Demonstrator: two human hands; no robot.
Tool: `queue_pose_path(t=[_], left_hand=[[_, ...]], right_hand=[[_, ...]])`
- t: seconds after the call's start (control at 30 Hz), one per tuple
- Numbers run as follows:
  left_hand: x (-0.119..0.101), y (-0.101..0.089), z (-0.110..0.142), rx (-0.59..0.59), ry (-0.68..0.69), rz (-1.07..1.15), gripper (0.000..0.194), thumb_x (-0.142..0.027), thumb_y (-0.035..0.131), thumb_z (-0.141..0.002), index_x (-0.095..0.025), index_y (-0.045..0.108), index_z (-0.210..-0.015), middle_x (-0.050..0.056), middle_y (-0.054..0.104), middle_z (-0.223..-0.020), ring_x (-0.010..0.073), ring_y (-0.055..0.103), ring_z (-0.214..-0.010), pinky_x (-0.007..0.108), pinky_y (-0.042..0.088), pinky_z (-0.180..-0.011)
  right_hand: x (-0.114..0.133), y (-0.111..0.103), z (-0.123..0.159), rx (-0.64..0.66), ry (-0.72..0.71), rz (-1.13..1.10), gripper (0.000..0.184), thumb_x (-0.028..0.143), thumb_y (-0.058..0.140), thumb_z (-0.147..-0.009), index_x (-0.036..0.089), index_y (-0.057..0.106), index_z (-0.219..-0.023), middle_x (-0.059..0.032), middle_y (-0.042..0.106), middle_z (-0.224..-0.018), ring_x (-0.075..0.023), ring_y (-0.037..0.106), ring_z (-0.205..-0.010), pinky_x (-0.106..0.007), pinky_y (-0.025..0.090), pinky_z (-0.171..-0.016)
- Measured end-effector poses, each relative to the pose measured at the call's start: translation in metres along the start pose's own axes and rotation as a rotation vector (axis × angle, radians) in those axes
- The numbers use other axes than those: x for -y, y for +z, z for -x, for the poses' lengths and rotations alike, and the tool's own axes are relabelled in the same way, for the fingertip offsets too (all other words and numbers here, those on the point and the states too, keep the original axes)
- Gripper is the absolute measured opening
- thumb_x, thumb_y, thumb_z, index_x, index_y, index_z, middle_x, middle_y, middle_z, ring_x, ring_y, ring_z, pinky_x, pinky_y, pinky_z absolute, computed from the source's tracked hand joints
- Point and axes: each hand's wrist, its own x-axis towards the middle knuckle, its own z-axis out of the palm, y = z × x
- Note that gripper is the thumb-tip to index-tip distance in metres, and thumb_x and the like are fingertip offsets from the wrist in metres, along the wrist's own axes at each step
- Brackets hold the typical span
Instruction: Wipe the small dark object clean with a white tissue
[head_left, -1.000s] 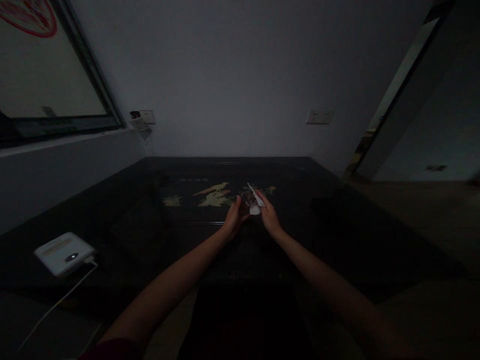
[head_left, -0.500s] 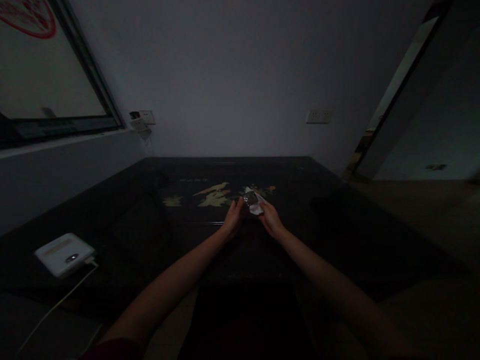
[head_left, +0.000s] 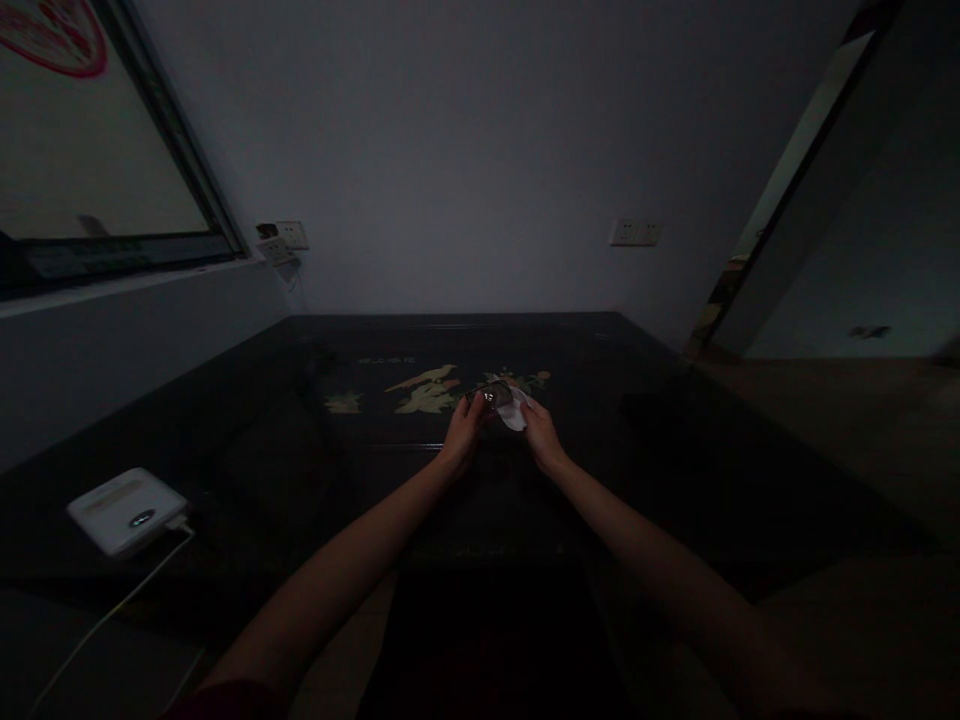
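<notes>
Over the dark table [head_left: 420, 500], my left hand [head_left: 463, 432] is closed around a small see-through, shiny piece that looks like a drinking glass [head_left: 492, 395], tilted on its side. My right hand [head_left: 543, 434] pinches a white tissue or thin cloth [head_left: 514, 410], which lies against the right end of the glass. The hands are close together, only the glass and the white sheet between them. Dim light hides the finger details and the exact shape of the glass.
Bird and flower pictures [head_left: 426, 388] decorate the tabletop beyond my hands. At the left front sits a white box-shaped device [head_left: 127, 508] with a white cable [head_left: 112, 612] trailing off the edge. Wall sockets [head_left: 636, 233] and a window [head_left: 105, 140] are behind.
The glass has shifted slightly left with my left hand and turned a little. The white sheet now shows flatter and wider beside my right hand.
</notes>
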Motion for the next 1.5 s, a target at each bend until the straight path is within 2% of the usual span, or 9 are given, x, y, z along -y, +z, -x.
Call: queue_pose_path(t=[0.2, 0.4, 0.53, 0.7, 0.87, 1.13, 1.27, 1.37, 1.5], left_hand=[[-0.002, 0.003, 0.004, 0.011, -0.025, 0.016, 0.034, -0.046, 0.06, -0.081, -0.016, 0.066, -0.096, 0.011, 0.067, -0.113, 0.025, 0.06, -0.108, 0.037, 0.044, -0.096], [0.002, 0.004, 0.005, 0.042, -0.039, 0.04, 0.038, -0.047, 0.063, -0.078, -0.014, 0.063, -0.098, 0.012, 0.066, -0.112, 0.0246, 0.061, -0.104, 0.038, 0.044, -0.095], [0.004, -0.002, 0.0, -0.039, -0.05, 0.005, 0.039, -0.046, 0.069, -0.074, -0.016, 0.062, -0.096, 0.01, 0.067, -0.108, 0.0236, 0.061, -0.103, 0.038, 0.045, -0.093], [0.002, -0.007, -0.002, -0.015, -0.058, -0.052, 0.039, -0.052, 0.067, -0.072, -0.016, 0.063, -0.085, 0.007, 0.068, -0.099, 0.022, 0.059, -0.103, 0.034, 0.045, -0.09], [-0.005, -0.004, 0.002, 0.031, -0.077, -0.032, 0.036, -0.046, 0.069, -0.072, -0.015, 0.067, -0.09, 0.008, 0.068, -0.103, 0.019, 0.06, -0.1, 0.03, 0.046, -0.088], [-0.001, -0.004, 0.004, -0.15, -0.124, -0.048, 0.019, -0.031, 0.068, -0.078, -0.014, 0.061, -0.082, 0.005, 0.069, -0.083, 0.0133, 0.065, -0.079, 0.032, 0.049, -0.087], [0.001, -0.001, 0.007, -0.111, -0.151, -0.025, 0.017, -0.03, 0.058, -0.086, -0.014, 0.065, -0.085, 0.007, 0.069, -0.096, 0.0135, 0.064, -0.088, 0.032, 0.046, -0.094], [0.002, 0.004, 0.009, -0.071, -0.231, 0.037, 0.023, -0.034, 0.053, -0.088, -0.016, 0.067, -0.092, 0.009, 0.067, -0.11, 0.0163, 0.063, -0.099, 0.036, 0.043, -0.099], [0.0, 0.011, 0.01, -0.007, -0.246, 0.095, 0.025, -0.035, 0.061, -0.083, -0.015, 0.068, -0.096, 0.01, 0.068, -0.108, 0.0177, 0.062, -0.102, 0.034, 0.04, -0.102]], right_hand=[[0.002, -0.002, 0.0, -0.055, 0.015, 0.033, 0.037, 0.038, 0.057, -0.077, 0.017, 0.067, -0.107, -0.0071, 0.071, -0.107, -0.0263, 0.062, -0.103, -0.043, 0.047, -0.092], [0.016, 0.009, 0.011, 0.034, -0.001, -0.05, 0.043, 0.036, 0.057, -0.077, 0.018, 0.064, -0.116, -0.0061, 0.07, -0.109, -0.0251, 0.064, -0.1, -0.039, 0.049, -0.089], [0.022, 0.012, 0.014, 0.032, -0.021, -0.072, 0.043, 0.03, 0.056, -0.076, 0.019, 0.064, -0.117, -0.0056, 0.067, -0.118, -0.0253, 0.061, -0.108, -0.039, 0.047, -0.094], [0.023, 0.013, 0.017, 0.045, -0.094, -0.028, 0.05, 0.021, 0.05, -0.075, 0.019, 0.059, -0.124, -0.005, 0.058, -0.132, -0.0241, 0.055, -0.118, -0.039, 0.042, -0.101], [0.02, 0.009, 0.017, 0.007, -0.148, 0.104, 0.053, 0.017, 0.044, -0.076, 0.019, 0.056, -0.128, -0.0054, 0.055, -0.135, -0.0232, 0.051, -0.123, -0.041, 0.037, -0.106], [0.016, 0.005, 0.014, -0.001, -0.208, 0.243, 0.052, 0.018, 0.042, -0.08, 0.017, 0.055, -0.13, -0.0058, 0.052, -0.137, -0.0218, 0.046, -0.128, -0.039, 0.033, -0.109], [0.013, 0.008, 0.015, 0.001, -0.238, 0.33, 0.054, 0.016, 0.04, -0.08, 0.018, 0.053, -0.132, -0.0049, 0.051, -0.138, -0.0215, 0.044, -0.13, -0.04, 0.032, -0.11], [0.012, 0.013, 0.015, 0.003, -0.287, 0.417, 0.056, 0.012, 0.037, -0.079, 0.021, 0.052, -0.132, -0.0031, 0.051, -0.139, -0.0197, 0.043, -0.131, -0.041, 0.029, -0.112], [0.015, 0.017, 0.016, 0.036, -0.384, 0.528, 0.06, 0.007, 0.035, -0.077, 0.022, 0.052, -0.133, -0.0023, 0.048, -0.141, -0.0188, 0.039, -0.134, -0.043, 0.026, -0.114]])
